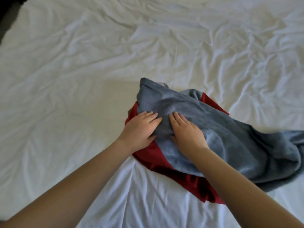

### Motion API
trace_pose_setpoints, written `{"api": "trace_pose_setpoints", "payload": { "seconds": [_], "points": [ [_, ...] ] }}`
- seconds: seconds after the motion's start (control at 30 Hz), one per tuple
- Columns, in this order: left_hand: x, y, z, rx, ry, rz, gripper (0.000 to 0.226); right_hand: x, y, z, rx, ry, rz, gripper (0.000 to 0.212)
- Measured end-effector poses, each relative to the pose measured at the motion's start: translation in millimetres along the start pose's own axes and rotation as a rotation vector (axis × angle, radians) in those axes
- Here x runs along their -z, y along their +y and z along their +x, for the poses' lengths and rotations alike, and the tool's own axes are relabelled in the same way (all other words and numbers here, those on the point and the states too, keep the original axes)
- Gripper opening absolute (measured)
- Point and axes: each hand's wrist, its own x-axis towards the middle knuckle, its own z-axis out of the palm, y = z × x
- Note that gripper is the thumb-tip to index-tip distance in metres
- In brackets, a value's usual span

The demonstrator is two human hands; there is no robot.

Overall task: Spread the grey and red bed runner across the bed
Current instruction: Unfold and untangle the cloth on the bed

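The runner (222,137) lies bunched in a heap on the bed (82,79), whose white sheet is creased. Grey cloth is uppermost, with red showing beneath. The left grip (139,129) and right grip (187,131) rest side by side on the grey, fingers fairly straight.

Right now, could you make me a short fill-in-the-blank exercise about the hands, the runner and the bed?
1. The left hand and right hand both touch the ____ part of the runner.
2. The runner's other colour is ____.
3. The sheet under the runner is ____ in colour.
Missing words: grey, red, white.
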Motion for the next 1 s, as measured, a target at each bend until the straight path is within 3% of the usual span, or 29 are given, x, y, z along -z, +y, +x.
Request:
{"api": "trace_pose_setpoints", "payload": {
  "seconds": [0.17, 0.3, 0.47, 0.57, 0.73, 0.93, 1.0],
  "points": [
    [-6, 17, 13, -0.015, 0.157, -0.031, 0.016, -4, 14, -17, 0.066, -0.019, -0.097, 0.059],
    [-14, 42, 18, 0.028, 0.115, -0.053, 0.016, 2, 39, -32, 0.079, -0.057, -0.131, 0.069],
    [-27, 97, 36, -0.097, 0.195, -0.055, 0.009, 3, 82, -69, 0.041, -0.092, -0.165, 0.059],
    [-38, 140, 54, -0.194, 0.172, -0.048, 0.015, 1, 118, -102, -0.03, -0.146, -0.155, 0.066],
    [-51, 204, 78, -0.294, 0.169, -0.065, 0.029, 1, 164, -152, -0.165, -0.132, -0.152, 0.059],
    [-46, 227, 85, -0.344, 0.193, -0.061, 0.008, 1, 179, -170, -0.217, -0.132, -0.112, 0.054],
    [-34, 216, 82, -0.317, 0.217, -0.09, 0.008, 5, 172, -163, -0.231, -0.055, -0.056, 0.05]
  ]
}}
